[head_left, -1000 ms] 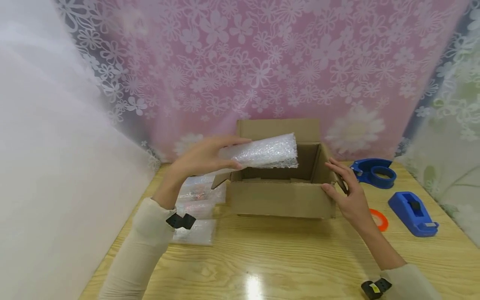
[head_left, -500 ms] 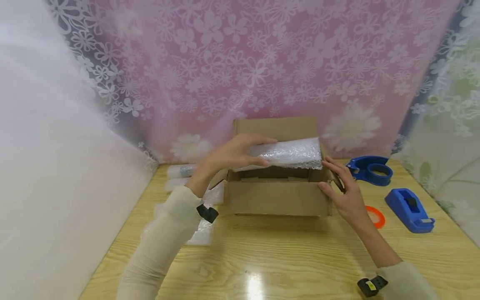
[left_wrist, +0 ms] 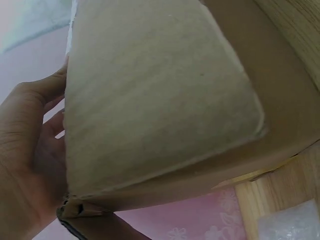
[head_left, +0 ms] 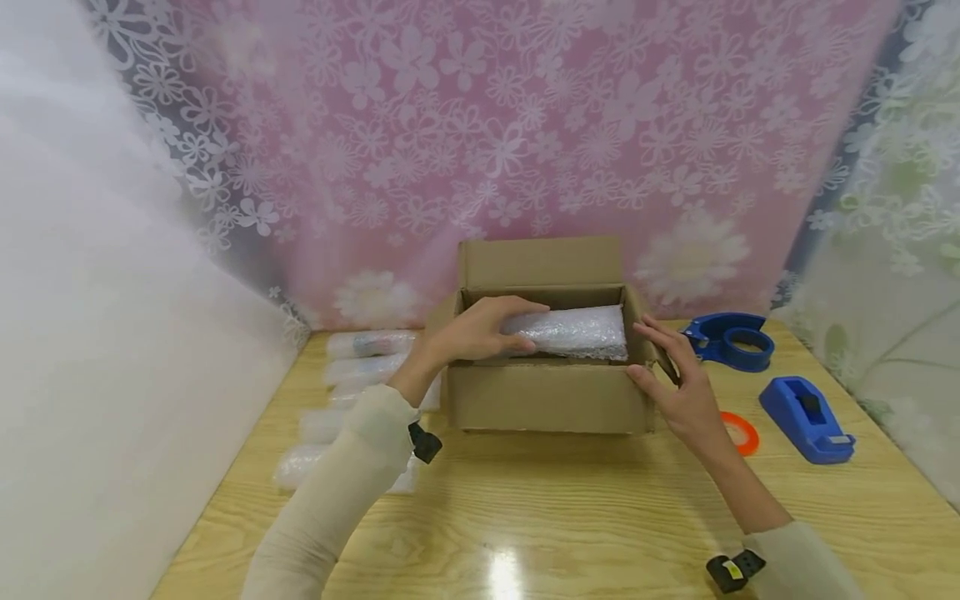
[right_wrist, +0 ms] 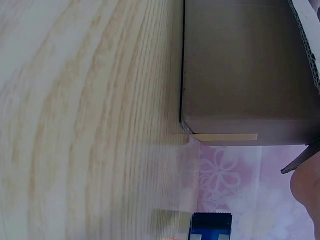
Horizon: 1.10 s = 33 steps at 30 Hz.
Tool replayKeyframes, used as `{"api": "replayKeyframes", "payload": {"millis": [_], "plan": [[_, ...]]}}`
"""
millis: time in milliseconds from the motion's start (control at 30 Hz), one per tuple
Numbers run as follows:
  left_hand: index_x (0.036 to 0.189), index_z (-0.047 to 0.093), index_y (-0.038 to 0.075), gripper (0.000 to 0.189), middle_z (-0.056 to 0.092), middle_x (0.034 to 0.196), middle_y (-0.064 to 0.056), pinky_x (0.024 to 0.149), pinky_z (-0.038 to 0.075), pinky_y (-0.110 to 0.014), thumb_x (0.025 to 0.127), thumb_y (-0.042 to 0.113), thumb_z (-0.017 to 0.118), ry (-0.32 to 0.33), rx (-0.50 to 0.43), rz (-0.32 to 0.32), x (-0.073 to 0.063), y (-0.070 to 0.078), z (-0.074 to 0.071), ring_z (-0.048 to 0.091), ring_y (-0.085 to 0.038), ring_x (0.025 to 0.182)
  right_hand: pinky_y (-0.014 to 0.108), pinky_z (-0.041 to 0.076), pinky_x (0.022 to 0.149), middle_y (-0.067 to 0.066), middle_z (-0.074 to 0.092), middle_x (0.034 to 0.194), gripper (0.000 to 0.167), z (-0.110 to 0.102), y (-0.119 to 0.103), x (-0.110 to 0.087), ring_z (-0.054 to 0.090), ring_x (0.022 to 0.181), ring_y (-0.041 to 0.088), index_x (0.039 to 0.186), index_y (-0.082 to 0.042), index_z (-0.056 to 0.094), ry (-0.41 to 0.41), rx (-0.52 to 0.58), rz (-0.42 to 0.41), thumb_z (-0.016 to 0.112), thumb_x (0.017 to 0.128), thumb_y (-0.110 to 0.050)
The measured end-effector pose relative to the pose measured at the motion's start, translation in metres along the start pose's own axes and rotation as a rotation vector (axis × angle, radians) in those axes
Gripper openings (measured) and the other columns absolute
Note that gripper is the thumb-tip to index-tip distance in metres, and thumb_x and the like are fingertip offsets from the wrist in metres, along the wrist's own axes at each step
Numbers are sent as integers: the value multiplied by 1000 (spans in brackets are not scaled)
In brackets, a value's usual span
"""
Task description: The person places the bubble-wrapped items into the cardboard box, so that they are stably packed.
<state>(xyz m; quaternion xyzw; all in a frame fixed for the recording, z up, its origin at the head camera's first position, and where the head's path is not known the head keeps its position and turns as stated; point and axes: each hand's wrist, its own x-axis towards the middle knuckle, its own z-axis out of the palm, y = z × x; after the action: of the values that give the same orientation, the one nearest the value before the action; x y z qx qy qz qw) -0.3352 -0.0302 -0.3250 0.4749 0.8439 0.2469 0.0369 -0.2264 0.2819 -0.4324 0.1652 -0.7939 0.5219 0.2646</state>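
left hand (head_left: 480,328) pinching bubble-wrapped roll (head_left: 581,332) in cardboard box (head_left: 551,400); right hand (head_left: 681,388), its rim (head_left: 633,302)

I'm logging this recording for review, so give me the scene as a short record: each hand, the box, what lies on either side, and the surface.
Left hand: grips a bubble-wrapped roll at the box opening
Right hand: holds the box's right end
Box state: cardboard, open on top, back flap raised
Left side: more bubble-wrapped packages
Right side: blue tape holder, orange ring, blue tape dispenser
Surface: wood-grain table
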Motion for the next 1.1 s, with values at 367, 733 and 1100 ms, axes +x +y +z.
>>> {"api": "replayKeyframes", "payload": {"millis": [367,733,1100], "plan": [[152,55,16,59,56,153,-1,118,40,-33,99,34,73,-26,26,-19,-1,-9,10,49,-18,143,13,30,113,-1,38,165,63,2,1,0,30,151,9,152,-15,54,-2,-7,6,72,95,4],[152,55,14,57,56,152,-5,119,39,-33,100,32,71,-77,87,-29,5,-11,15,49,-21,143,12,30,113,1,38,165,63,0,-1,1,30,152,10,152,-12,54,11,-1,10,71,95,6],[153,54,14,59,53,154,-5,120,38,-36,100,36,71,-81,108,-26,4,-15,17,47,-23,145,16,29,116,3,36,165,63,2,1,0,30,152,11,153,-10,52,-5,19,-2,69,95,8]]}}
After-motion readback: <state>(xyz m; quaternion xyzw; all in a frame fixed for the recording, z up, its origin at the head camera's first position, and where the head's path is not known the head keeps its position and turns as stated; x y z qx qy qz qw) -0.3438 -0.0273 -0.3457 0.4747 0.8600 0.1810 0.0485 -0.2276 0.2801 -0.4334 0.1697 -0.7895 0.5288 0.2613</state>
